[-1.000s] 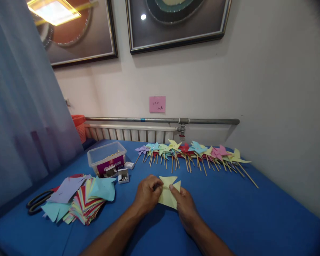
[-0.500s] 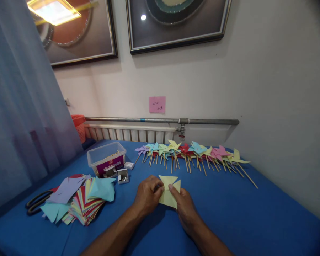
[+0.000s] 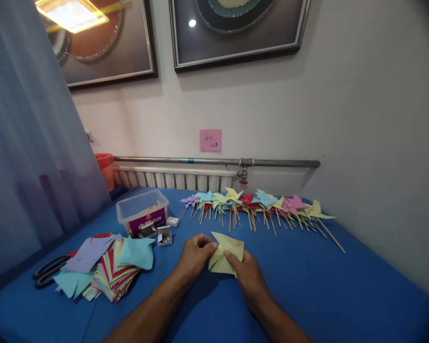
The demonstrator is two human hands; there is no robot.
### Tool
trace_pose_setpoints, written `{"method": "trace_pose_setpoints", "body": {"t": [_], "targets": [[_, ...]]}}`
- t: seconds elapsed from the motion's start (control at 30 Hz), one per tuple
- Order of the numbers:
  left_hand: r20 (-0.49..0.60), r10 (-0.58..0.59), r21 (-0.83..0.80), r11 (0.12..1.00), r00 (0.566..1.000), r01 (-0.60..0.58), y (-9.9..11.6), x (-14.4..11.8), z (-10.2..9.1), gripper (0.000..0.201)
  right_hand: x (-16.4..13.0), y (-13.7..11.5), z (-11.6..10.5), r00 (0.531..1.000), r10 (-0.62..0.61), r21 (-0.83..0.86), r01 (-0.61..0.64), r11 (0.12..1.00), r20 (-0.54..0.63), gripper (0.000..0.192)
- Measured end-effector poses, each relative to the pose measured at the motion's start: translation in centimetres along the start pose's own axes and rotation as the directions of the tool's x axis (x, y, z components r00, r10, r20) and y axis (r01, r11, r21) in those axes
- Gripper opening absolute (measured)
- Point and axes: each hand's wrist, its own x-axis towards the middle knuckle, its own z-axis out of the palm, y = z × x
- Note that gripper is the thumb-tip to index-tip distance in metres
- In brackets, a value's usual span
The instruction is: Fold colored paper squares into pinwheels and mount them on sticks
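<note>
A pale yellow paper square (image 3: 234,245) with slits cut in from its corners is held up over the blue table. My right hand (image 3: 249,276) grips it from the right, its thumb pressed near the middle and its fingers hidden behind. My left hand (image 3: 196,255) is closed in a pinch at the paper's left edge. At the left lie a fanned stack of cut paper squares (image 3: 114,276), a light blue cut sheet (image 3: 137,252) and a purple one (image 3: 91,254). Behind them, a small open box (image 3: 165,237) holds shiny metal bits.
Finished paper pinwheels (image 3: 248,199) on sticks lie in a row along the back. A clear plastic bin (image 3: 143,205) with sticks stands back left, near a small white box (image 3: 172,222). Black-handled scissors (image 3: 48,271) lie far left. A pipe (image 3: 282,163) runs along the wall.
The yellow paper has been turned between my hands, so a slit that pointed to the upper right now shows at the lower left. My left hand has shifted slightly.
</note>
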Motion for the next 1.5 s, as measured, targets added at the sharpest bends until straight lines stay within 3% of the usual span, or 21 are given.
{"method": "trace_pose_setpoints", "body": {"t": [0.1, 0.2, 0.53, 0.8, 1.17, 1.5], "targets": [[0.083, -0.111, -0.113, 0.986, 0.990, 0.120, -0.1, 0.2, -0.1, 0.032, -0.3, -0.4, 0.1, 1.000, -0.027, -0.046, 0.027, 0.999, 0.013, 0.051], [0.103, -0.140, -0.139, 0.978, 0.985, 0.154, -0.2, 0.1, 0.1, 0.032, -0.7, -0.8, 0.2, 0.998, -0.038, -0.081, 0.042, 0.996, 0.051, 0.052], [0.039, -0.157, -0.089, 0.983, 0.987, 0.159, -0.6, 0.1, 0.5, 0.034, -1.0, -0.6, 0.5, 0.995, 0.013, -0.053, -0.007, 0.999, 0.099, 0.055], [0.076, -0.164, -0.140, 0.975, 0.984, 0.173, -0.7, 0.2, 0.3, 0.034, -0.5, 0.0, 0.3, 0.997, 0.025, -0.008, -0.024, 1.000, 0.078, 0.054], [-0.043, -0.167, -0.076, 0.984, 0.985, 0.163, -1.8, 0.9, 0.5, 0.031, -0.1, 0.4, -0.1, 0.994, 0.013, -0.036, -0.009, 0.999, 0.112, 0.053], [0.032, -0.156, -0.147, 0.976, 0.987, 0.159, -0.7, 0.1, 0.7, 0.033, -0.4, -0.1, 0.4, 1.000, -0.013, -0.048, 0.014, 0.999, 0.027, 0.047]]}}
